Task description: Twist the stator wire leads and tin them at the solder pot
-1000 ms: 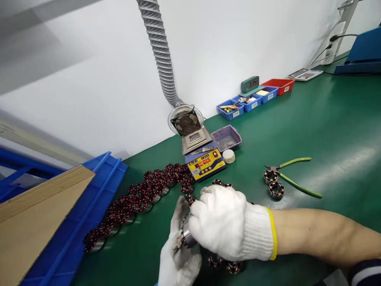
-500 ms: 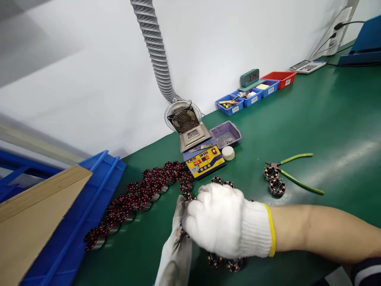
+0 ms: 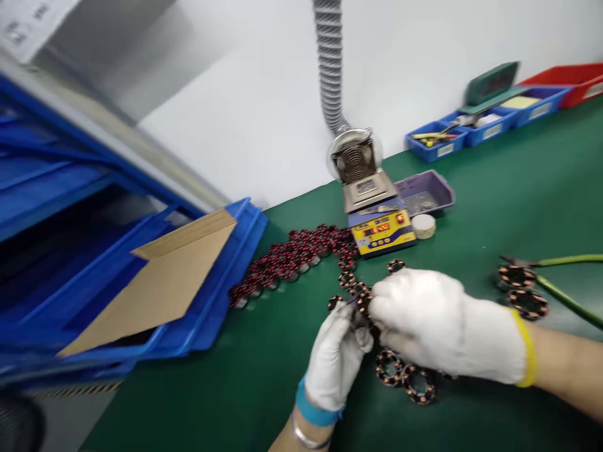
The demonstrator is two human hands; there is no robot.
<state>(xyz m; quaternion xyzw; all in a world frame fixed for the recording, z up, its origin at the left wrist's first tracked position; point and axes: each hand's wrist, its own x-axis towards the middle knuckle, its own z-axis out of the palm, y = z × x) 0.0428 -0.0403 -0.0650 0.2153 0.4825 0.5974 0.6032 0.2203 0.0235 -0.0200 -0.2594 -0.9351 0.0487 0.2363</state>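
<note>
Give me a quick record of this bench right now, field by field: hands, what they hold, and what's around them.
left hand: white glove, pinching a wound coil ring
right hand: white glove, on the same ring
loose rings: on the green mat, below the hands
ring pile: left of the yellow-faced unit
green-handled pliers: far right
blue bin: left, holding cardboard

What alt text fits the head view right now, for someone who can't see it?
Two white-gloved hands, left hand and right hand, meet over a wound coil ring on a green bench. More coil rings trail toward a blue crate; a yellow-fronted heater unit stands behind.
</note>
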